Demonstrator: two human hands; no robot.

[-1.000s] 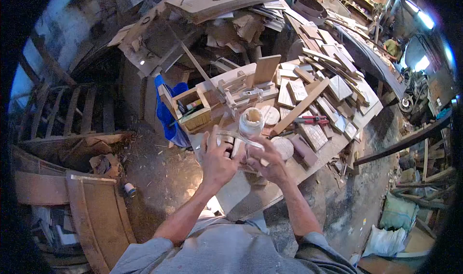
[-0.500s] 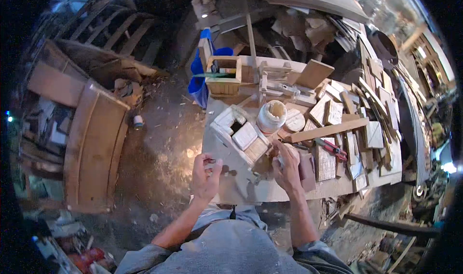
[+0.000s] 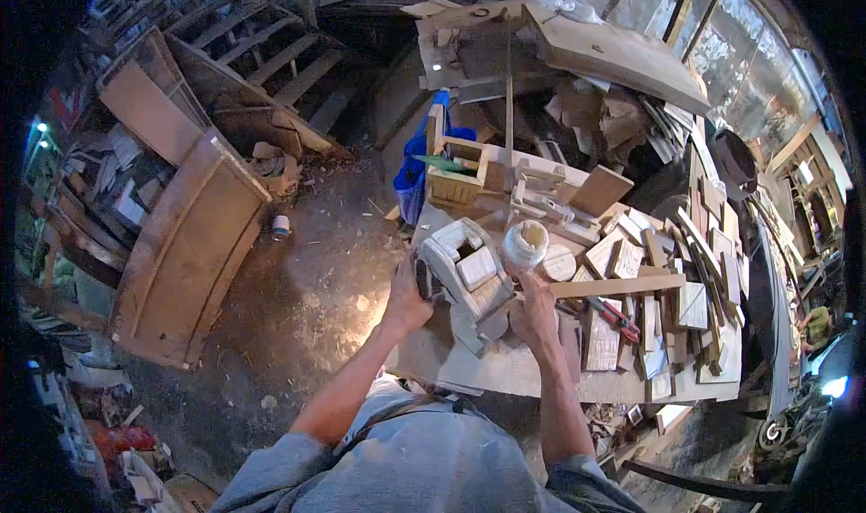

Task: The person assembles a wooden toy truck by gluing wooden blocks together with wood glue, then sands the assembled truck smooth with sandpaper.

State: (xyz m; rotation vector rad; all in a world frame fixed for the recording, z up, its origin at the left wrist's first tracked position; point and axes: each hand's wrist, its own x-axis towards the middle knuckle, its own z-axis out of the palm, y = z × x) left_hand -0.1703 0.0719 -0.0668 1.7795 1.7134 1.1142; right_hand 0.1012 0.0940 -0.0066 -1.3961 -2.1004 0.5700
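Two hands close on one small wooden house model [image 3: 467,274]; our left hand [image 3: 408,298] has its grip wrapped on the model's left wall, with a dark object that we cannot identify pressed under the thumb; our right hand [image 3: 534,314] sits at the model's lower right corner, fingers curled, and we cannot tell whether that grip holds anything. The model lies at the counter's [image 3: 505,369] left edge, close to the drop to the floor [image 3: 307,305]; its long axis runs from upper left to lower right, the open square window facing up and away from us. Just beyond its far end stands a white glue jar [image 3: 525,243], nearly touching; a long wooden strip [image 3: 618,286] runs rightward from beside our right hand, and red-handled pliers [image 3: 613,315] lie under it. Free room is only the bare patch of counter nearest us; to the right, cut wood tiles [image 3: 686,305] crowd the top out to its edge. Behind stands a small open wooden box [image 3: 456,181], with a blue bucket [image 3: 410,179] beside it. Dirt floor opens to the left, bounded by a curved wooden panel [image 3: 185,256].
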